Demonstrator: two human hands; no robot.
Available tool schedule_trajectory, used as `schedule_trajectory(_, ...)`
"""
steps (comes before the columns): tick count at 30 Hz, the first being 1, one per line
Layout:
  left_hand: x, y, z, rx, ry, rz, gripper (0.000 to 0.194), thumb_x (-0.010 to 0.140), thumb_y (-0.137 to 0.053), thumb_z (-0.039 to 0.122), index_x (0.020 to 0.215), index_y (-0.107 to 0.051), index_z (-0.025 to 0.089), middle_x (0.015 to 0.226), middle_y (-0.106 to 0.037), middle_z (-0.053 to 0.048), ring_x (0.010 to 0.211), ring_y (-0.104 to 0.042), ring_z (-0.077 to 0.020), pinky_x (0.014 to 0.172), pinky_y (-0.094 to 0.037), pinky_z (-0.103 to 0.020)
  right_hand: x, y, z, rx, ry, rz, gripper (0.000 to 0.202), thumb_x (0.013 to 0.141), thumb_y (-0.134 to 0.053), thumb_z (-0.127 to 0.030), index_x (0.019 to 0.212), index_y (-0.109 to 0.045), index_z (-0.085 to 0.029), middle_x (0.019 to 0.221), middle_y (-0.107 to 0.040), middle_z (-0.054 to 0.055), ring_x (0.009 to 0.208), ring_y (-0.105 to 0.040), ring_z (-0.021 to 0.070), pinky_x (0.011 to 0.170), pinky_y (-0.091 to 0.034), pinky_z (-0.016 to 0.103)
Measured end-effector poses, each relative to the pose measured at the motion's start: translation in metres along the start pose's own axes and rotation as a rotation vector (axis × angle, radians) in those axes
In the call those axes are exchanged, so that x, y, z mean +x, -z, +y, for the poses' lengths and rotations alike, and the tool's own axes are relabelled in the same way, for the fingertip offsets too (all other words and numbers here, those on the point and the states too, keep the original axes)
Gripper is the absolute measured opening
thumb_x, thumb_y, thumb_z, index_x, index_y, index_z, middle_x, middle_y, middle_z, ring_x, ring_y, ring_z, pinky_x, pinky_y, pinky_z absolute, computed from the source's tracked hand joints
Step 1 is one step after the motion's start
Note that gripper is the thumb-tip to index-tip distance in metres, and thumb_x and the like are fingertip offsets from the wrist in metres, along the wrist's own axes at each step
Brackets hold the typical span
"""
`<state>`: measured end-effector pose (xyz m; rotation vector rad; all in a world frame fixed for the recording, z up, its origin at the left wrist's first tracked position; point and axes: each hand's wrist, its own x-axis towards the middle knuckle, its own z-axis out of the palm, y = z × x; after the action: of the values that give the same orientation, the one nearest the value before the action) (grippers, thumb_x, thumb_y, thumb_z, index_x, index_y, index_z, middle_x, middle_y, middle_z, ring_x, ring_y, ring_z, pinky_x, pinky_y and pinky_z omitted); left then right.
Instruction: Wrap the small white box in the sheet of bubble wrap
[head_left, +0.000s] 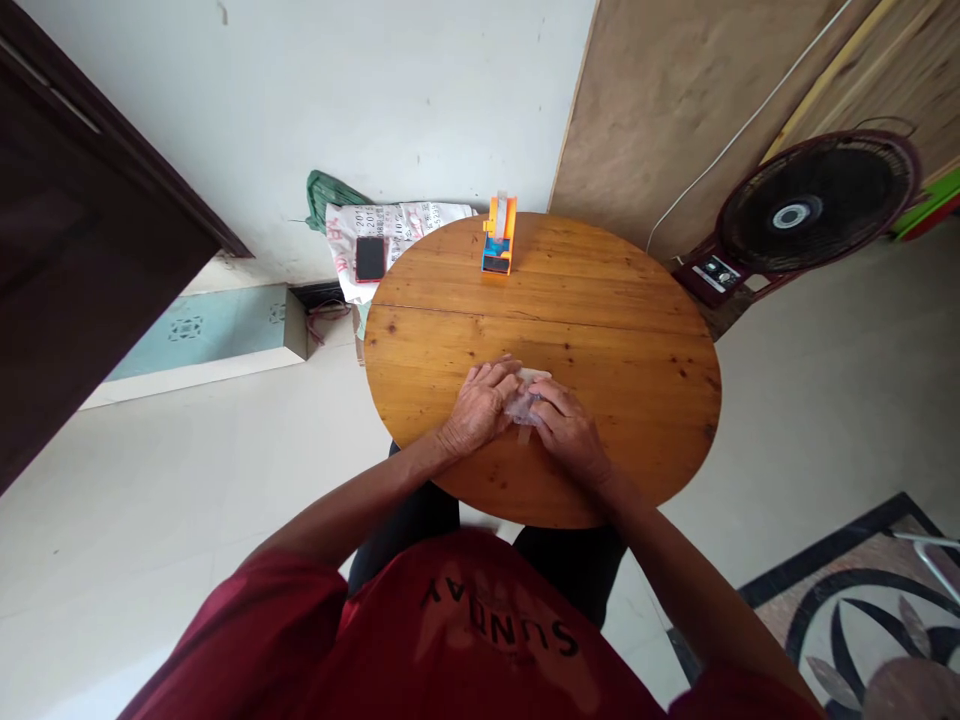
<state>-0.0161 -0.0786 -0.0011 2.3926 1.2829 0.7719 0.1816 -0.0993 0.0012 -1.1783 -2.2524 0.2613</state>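
Note:
A small packet wrapped in clear, wrinkled plastic [520, 408] lies on the round wooden table [615, 370], between my hands. My left hand [481, 408] is closed over its left side, with the fingers pressed together at its upper edge. On the other side my right hand [568, 428] has its fingers bent onto the plastic, holding it from the right. What is inside the wrap cannot be made out. A short strip of clear tape [524, 434] sticks out below the packet, toward me.
An orange and blue tape dispenser [499, 240] stands at the table's far edge. Beyond the left edge, a phone [370, 259] rests on a printed white sack [420, 222] near a green bag [330, 192]. A dark red fan [814, 205] stands at right, beside the wall.

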Motion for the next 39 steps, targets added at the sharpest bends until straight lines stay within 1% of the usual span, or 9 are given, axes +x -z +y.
schedule_trajectory(6,0.003,-0.001,-0.019,-0.099,-0.217,-0.057,0.036,0.085,-0.06,0.019,0.121,-0.054,0.015,0.15,-0.047,-0.016,0.149,-0.033,-0.0294,0.119,-0.035,-0.049,0.0,-0.002,0.004,-0.038,0.029,0.019,0.028,0.097,-0.045,-0.017,0.088,-0.07,-0.026,0.121,-0.072,0.009,0.127,-0.061,0.0244,0.111,-0.05,0.046)
schedule_trajectory(13,0.013,-0.01,-0.019,-0.292,-0.109,-0.048,0.031,0.077,-0.06,0.012,0.107,-0.054,0.019,0.133,-0.054,-0.013,0.12,-0.058,-0.0223,0.094,-0.053,-0.037,0.003,-0.001,0.006,0.007,0.018,0.021,0.027,0.095,-0.044,-0.017,0.085,-0.066,-0.028,0.121,-0.072,0.007,0.127,-0.061,0.0222,0.11,-0.05,0.044)
schedule_trajectory(17,0.03,-0.007,-0.015,-0.582,0.124,-0.046,0.032,0.071,-0.07,0.017,0.097,-0.052,0.018,0.1,-0.063,-0.003,0.082,-0.06,-0.0133,0.071,-0.051,-0.025,0.02,0.007,0.012,0.163,-0.062,0.046,0.017,0.09,-0.048,-0.019,0.079,-0.059,-0.026,0.12,-0.071,0.008,0.121,-0.064,0.0221,0.105,-0.051,0.042)
schedule_trajectory(20,0.054,0.0,-0.014,-0.793,0.395,-0.139,0.026,0.072,-0.07,0.02,0.09,-0.051,0.017,0.074,-0.055,0.004,0.063,-0.052,-0.0082,0.057,-0.043,-0.019,0.041,0.018,0.023,0.392,-0.258,0.031,0.002,0.083,-0.058,-0.024,0.084,-0.057,-0.025,0.115,-0.072,0.007,0.109,-0.068,0.0225,0.096,-0.054,0.041)
schedule_trajectory(24,0.081,0.008,-0.013,-0.821,0.527,-0.24,0.016,0.08,-0.061,0.024,0.091,-0.057,0.014,0.072,-0.059,0.001,0.056,-0.053,-0.0097,0.049,-0.04,-0.02,0.059,0.025,0.043,0.82,-0.462,-0.13,0.034,0.075,-0.073,-0.037,0.103,-0.059,-0.024,0.107,-0.073,0.004,0.095,-0.071,0.0223,0.086,-0.057,0.039)
schedule_trajectory(27,0.086,0.01,-0.013,-0.678,0.498,-0.191,0.017,0.086,-0.058,0.029,0.092,-0.061,0.014,0.073,-0.06,0.0,0.058,-0.053,-0.0109,0.052,-0.04,-0.022,0.059,0.02,0.053,0.986,-0.507,-0.117,0.055,0.069,-0.08,-0.038,0.117,-0.057,-0.025,0.115,-0.073,0.005,0.103,-0.07,0.0239,0.093,-0.055,0.041)
schedule_trajectory(32,0.078,0.008,-0.017,-0.371,0.418,-0.094,0.029,0.09,-0.055,0.041,0.091,-0.065,0.014,0.068,-0.055,0.0,0.062,-0.048,-0.0124,0.058,-0.036,-0.024,0.056,0.006,0.056,0.96,-0.593,-0.037,0.076,0.069,-0.081,-0.037,0.137,-0.049,-0.025,0.129,-0.069,0.01,0.104,-0.071,0.0249,0.093,-0.057,0.042)
schedule_trajectory(36,0.07,0.005,-0.02,-0.525,0.445,-0.032,0.047,0.095,-0.05,0.05,0.124,-0.057,0.014,0.071,-0.054,0.0,0.064,-0.049,-0.0133,0.059,-0.037,-0.025,0.057,0.005,0.057,0.926,-0.637,-0.046,0.082,0.07,-0.079,-0.038,0.144,-0.046,-0.023,0.122,-0.073,0.012,0.1,-0.072,0.0266,0.089,-0.059,0.044)
schedule_trajectory(39,0.066,0.004,-0.02,-0.7,0.495,-0.038,0.058,0.094,-0.049,0.058,0.135,-0.05,0.017,0.075,-0.058,-0.001,0.065,-0.051,-0.0136,0.06,-0.038,-0.025,0.057,0.006,0.06,0.909,-0.682,-0.05,0.081,0.071,-0.078,-0.04,0.143,-0.048,-0.018,0.115,-0.074,0.014,0.103,-0.072,0.0293,0.091,-0.058,0.047)
